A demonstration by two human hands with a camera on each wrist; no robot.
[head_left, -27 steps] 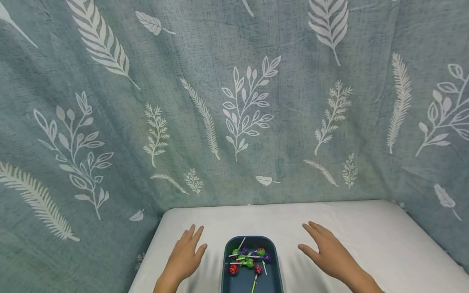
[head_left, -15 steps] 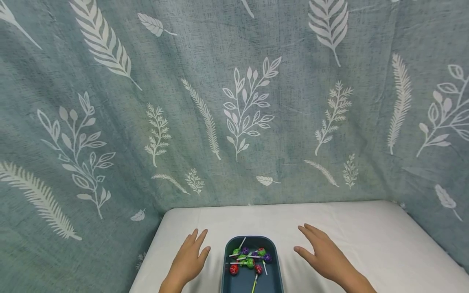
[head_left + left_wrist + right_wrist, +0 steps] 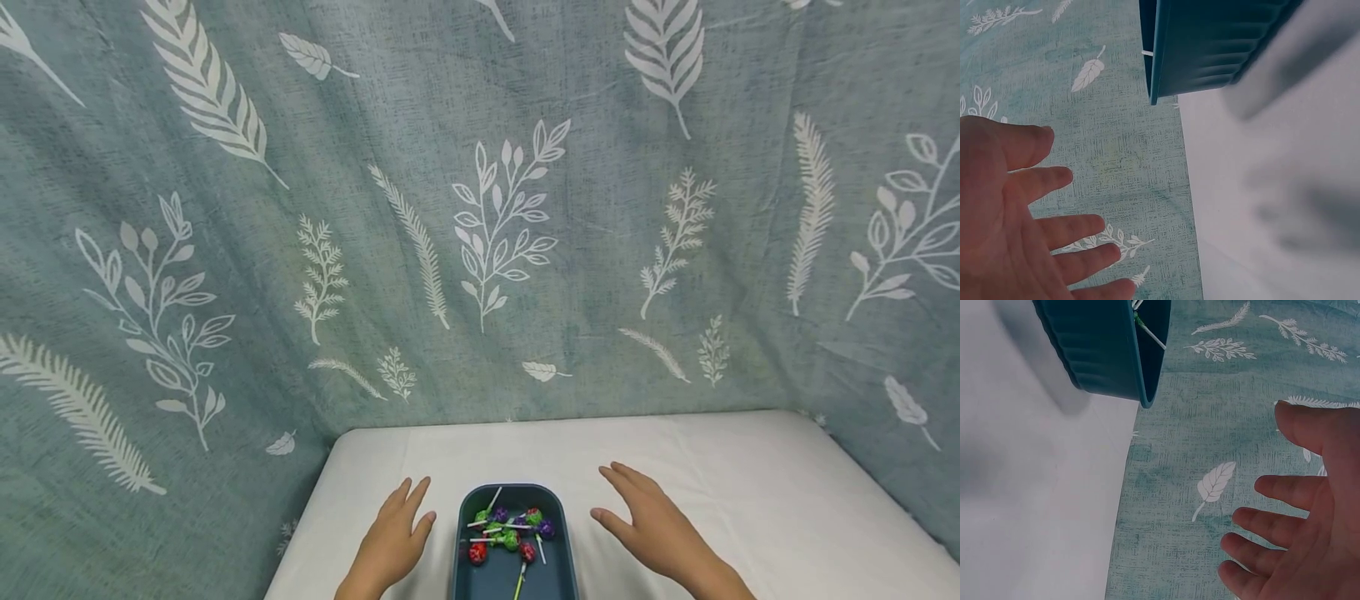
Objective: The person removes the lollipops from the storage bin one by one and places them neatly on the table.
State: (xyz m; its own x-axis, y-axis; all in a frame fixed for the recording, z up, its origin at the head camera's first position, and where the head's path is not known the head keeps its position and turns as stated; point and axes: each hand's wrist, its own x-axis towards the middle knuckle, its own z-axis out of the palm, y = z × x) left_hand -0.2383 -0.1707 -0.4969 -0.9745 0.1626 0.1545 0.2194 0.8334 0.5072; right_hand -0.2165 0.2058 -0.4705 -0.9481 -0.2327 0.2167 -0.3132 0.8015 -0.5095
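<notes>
Tray (image 3: 491,582) between two released hands, lollipops (image 3: 512,540) inside: judging by this, no handling is done yet, and every piece in sight is left to deal with.

A leaf-printed curtain (image 3: 585,275) rises beyond the fingertips, and a white-covered table (image 3: 697,454) spreads beneath them. The dark blue tray sits just beside the left hand's (image 3: 393,533) thumb side and a little farther from the right hand's (image 3: 656,525) thumb, touching neither. Both hands hover with fingers extended, thumbs apart, grasping nothing. The tray's raised walls stand between the fingers and the sweets. Red, green and purple heads lie in a loose heap between the two thumbs; their crossing sticks could snag, and overlap makes an exact count uncertain.
</notes>
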